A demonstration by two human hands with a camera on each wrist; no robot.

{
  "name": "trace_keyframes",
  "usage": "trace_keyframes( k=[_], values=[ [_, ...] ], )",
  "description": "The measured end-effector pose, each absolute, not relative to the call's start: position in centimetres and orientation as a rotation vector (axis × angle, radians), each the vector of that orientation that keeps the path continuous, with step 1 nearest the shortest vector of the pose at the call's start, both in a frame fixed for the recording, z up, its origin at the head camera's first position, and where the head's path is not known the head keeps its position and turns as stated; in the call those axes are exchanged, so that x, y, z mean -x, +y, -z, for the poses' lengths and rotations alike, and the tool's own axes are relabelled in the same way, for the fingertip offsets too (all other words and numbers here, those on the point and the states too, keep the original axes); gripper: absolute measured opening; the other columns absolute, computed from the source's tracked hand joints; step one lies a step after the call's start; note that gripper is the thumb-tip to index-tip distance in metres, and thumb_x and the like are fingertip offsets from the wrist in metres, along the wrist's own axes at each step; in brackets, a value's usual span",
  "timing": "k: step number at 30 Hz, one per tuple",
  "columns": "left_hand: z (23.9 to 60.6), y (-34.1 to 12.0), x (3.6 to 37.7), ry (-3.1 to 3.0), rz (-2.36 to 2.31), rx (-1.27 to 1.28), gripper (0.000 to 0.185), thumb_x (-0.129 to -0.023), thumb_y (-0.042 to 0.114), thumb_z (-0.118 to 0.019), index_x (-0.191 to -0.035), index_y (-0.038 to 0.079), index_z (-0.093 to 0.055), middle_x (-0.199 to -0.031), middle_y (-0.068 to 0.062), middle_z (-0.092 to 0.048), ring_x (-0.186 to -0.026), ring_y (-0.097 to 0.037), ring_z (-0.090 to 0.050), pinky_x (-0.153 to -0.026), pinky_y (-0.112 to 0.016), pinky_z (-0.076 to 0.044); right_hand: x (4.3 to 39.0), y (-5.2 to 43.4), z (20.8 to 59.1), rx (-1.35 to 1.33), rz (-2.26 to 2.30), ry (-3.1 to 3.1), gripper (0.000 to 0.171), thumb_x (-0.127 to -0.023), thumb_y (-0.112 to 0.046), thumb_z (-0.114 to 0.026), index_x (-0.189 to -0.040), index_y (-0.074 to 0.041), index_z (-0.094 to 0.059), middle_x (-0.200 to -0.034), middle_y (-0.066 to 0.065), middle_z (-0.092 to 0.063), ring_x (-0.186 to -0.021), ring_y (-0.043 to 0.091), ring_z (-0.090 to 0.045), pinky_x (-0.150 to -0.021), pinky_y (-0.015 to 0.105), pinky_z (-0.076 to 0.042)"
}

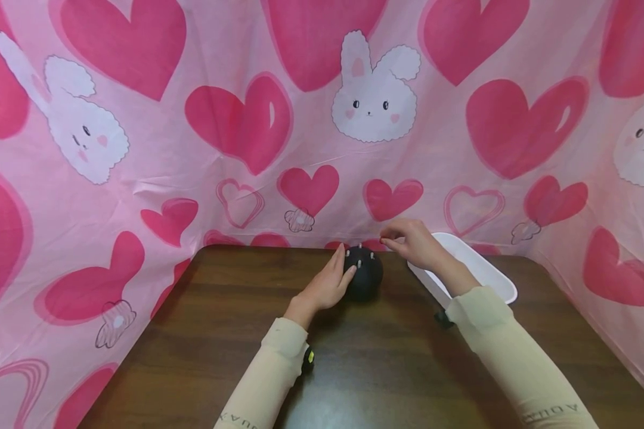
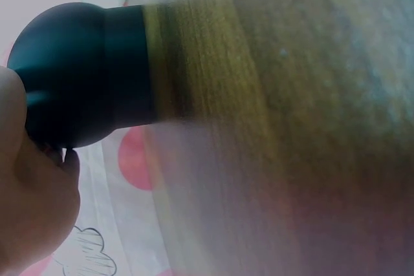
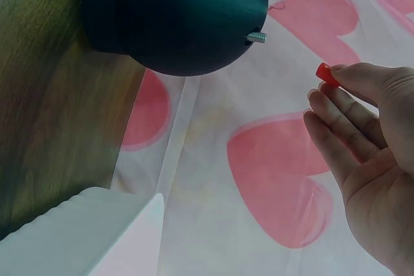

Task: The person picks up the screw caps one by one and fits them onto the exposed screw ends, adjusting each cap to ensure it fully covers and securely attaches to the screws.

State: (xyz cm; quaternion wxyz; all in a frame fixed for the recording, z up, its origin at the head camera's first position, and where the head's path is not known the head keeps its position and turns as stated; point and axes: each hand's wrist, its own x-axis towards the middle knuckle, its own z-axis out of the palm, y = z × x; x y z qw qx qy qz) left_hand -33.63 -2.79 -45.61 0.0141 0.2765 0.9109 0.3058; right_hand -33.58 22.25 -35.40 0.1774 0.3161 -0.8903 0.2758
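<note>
A black round object [image 1: 364,275] with several short metal threaded pins [image 3: 257,37] sticking out of its top stands on the dark wooden table [image 1: 204,333] near the back edge. My left hand [image 1: 328,285] rests against its left side, fingers straight along it; the same black object [image 2: 84,72] fills the left wrist view. My right hand [image 1: 414,243] hovers just right of and above the object and pinches a small red piece [image 3: 326,74] between thumb and fingertips, with the other fingers straight.
A white rectangular tray [image 1: 480,271] lies on the table behind my right forearm, also seen as the white tray [image 3: 84,237] in the right wrist view. A pink cloth with hearts and bunnies [image 1: 370,101] walls in the table on three sides.
</note>
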Motion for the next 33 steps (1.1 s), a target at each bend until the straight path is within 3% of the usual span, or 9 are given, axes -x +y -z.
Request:
trace_keyframes(
  k=[11,24,33],
  values=[
    [45.7,-2.8,33.8,2.850,-0.952,-0.871,0.078,-0.109,0.051,-0.032,-0.165,0.007,0.000,-0.173,-0.010,-0.003,-0.158,-0.022,-0.009,-0.126,-0.038,-0.015,33.9,21.7,35.8,-0.900,-0.789,-2.526,0.016,-0.087,-0.002,-0.079,-0.103,-0.003,-0.078,-0.094,0.012,-0.075,-0.085,0.028,-0.073,-0.087,0.049,-0.060],
    [45.7,-2.7,33.5,2.845,-0.969,-0.866,0.079,-0.109,0.052,-0.032,-0.164,0.003,-0.003,-0.173,-0.010,-0.003,-0.158,-0.023,-0.010,-0.126,-0.040,-0.016,33.9,21.1,36.2,-0.870,-0.811,-2.586,0.019,-0.088,-0.009,-0.080,-0.107,-0.007,-0.078,-0.097,0.008,-0.075,-0.089,0.024,-0.071,-0.090,0.048,-0.059],
    [45.8,-2.7,33.5,2.837,-0.974,-0.861,0.078,-0.109,0.052,-0.030,-0.164,0.005,-0.002,-0.173,-0.008,-0.002,-0.158,-0.023,-0.010,-0.126,-0.041,-0.017,34.3,20.8,36.9,-0.880,-0.818,-2.589,0.019,-0.088,-0.006,-0.080,-0.106,-0.005,-0.078,-0.096,0.007,-0.075,-0.087,0.023,-0.071,-0.086,0.047,-0.061]
  ],
)
